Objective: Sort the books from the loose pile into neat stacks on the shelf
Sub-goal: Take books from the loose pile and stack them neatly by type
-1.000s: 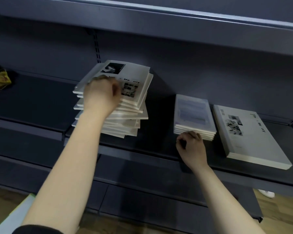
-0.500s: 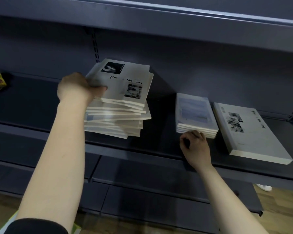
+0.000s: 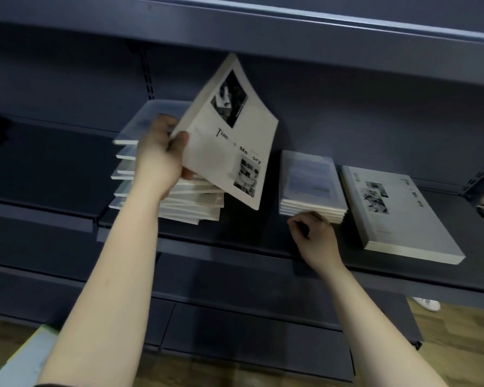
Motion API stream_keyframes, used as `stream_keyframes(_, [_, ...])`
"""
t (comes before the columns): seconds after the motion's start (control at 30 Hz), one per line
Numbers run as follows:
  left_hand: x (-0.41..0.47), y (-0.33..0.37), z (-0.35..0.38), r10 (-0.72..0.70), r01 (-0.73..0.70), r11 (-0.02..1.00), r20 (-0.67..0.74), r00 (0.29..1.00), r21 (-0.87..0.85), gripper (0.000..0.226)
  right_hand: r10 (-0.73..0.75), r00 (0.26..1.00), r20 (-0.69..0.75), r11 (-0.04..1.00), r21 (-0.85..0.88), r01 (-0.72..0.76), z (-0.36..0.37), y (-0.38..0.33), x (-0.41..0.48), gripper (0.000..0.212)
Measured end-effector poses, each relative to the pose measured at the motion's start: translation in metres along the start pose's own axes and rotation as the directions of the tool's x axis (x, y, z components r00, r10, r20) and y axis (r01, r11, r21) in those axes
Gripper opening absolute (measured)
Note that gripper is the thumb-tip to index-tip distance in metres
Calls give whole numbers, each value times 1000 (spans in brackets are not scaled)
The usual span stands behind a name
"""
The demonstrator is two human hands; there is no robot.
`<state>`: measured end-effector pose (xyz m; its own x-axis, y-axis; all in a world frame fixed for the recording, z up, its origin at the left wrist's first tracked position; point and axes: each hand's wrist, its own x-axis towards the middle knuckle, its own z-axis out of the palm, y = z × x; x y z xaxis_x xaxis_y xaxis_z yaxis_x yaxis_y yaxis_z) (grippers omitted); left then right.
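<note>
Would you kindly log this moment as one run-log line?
left hand: holds book tilted over pile | right hand: curled, empty, before small stack

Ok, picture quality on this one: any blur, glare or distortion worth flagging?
Head view: dim overall, and the dark shelf swallows detail. Head view: glare wipes out letters in the title on the book gripped by the left hand. Head view: the top cover of the loose pile is smeared soft. Head view: the wide-angle lens bows the upper shelf edge.
</note>
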<state>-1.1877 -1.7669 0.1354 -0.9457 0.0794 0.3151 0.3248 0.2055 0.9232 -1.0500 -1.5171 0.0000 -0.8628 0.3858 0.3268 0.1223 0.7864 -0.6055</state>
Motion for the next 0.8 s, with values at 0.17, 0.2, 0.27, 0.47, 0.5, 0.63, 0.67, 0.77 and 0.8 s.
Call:
stream_keyframes(0.17, [-35,-1,52,-16,19,987,18,1000,-159,12,260,966,16,869,432,-241,-29,-15,-4,34])
stream_keyframes(0.2, [-41,-3,63,-15,18,985,19,1000,-170,13,317,948,26,803,525,-283,-37,-17,-5,39])
stream_keyframes(0.27, [-53,-4,85,-22,25,981,19,1000,-190,13,385,921,57,686,651,-326,-53,-15,-3,43])
stream_keyframes(0.47, [-88,0,140,-43,66,960,88,995,-271,14,369,920,136,527,785,-327,-87,13,-3,22])
stream_keyframes(0.5, [-93,0,148,-43,71,962,110,993,-265,13,390,913,124,497,806,-322,-92,17,-5,22])
stream_keyframes(0.63, [-109,0,180,-82,137,969,259,962,-203,19,507,861,23,511,797,-323,-110,45,-10,30])
stream_keyframes(0.67, [-111,-2,186,-82,136,977,296,952,-166,20,528,849,3,533,777,-334,-114,52,-11,30])
stream_keyframes(0.77, [-117,-10,203,-66,74,997,395,916,-4,24,583,811,-50,559,749,-356,-129,71,-14,29])
stream_keyframes(0.8, [-118,-14,208,-50,29,998,421,906,58,25,594,802,-66,571,737,-362,-136,77,-16,30])
